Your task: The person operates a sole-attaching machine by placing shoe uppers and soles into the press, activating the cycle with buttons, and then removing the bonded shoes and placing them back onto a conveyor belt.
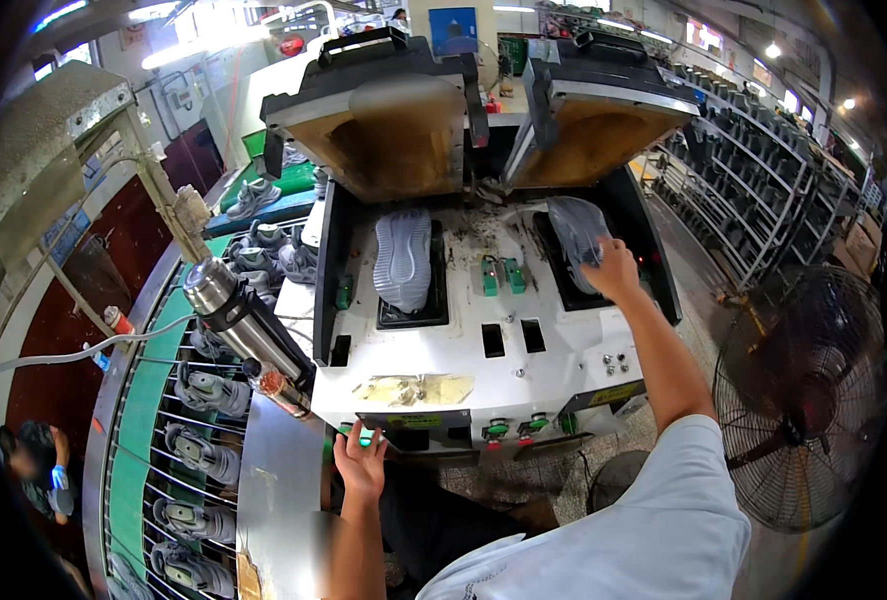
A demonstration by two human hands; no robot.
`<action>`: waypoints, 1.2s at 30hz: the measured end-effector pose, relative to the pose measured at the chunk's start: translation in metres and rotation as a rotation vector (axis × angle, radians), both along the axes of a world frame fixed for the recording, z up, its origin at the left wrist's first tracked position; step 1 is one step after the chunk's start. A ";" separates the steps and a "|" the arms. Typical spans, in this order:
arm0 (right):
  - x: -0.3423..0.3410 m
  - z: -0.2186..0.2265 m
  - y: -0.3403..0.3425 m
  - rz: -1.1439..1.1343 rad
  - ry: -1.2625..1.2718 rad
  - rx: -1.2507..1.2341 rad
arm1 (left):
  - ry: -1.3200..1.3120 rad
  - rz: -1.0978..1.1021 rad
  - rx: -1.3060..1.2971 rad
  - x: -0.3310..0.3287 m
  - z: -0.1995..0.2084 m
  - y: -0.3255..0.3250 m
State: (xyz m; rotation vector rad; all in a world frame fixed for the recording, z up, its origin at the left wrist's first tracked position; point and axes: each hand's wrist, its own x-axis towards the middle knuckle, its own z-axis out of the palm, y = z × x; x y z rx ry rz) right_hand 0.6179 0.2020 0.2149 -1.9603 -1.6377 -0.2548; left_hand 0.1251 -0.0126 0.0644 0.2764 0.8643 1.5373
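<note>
My right hand (615, 268) is closed around the near end of a grey shoe (575, 225), over the black pad (551, 250) of the machine's right station. My fingers hide part of that shoe. On the left station a second grey shoe (403, 260) lies with its ribbed sole up on another black pad (438, 305). Down at the machine's front left corner, my left hand (360, 465) is open, fingers spread, holding nothing. Its fingertips are by a lit green button (366, 438); I cannot tell whether they touch it.
Two hinged lids (383, 130) (603, 130) stand raised over the white machine top (483, 385). Left of it are a steel thermos (248, 315), a small bottle (275, 385) and a roller rack with grey shoes (203, 455). A large fan (803, 400) stands right. Another person (43, 465) is far left.
</note>
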 end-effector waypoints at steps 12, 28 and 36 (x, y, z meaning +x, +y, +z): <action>0.009 0.024 0.073 -0.321 0.271 -0.413 | 0.818 -0.831 -0.781 -0.134 0.022 -0.247; -0.006 -0.049 -0.058 -0.291 0.443 0.520 | 0.746 0.346 -0.674 -0.112 -0.012 -0.351; -0.007 -0.079 -0.128 0.482 1.558 0.245 | 0.596 0.331 -0.120 -0.045 0.035 -0.297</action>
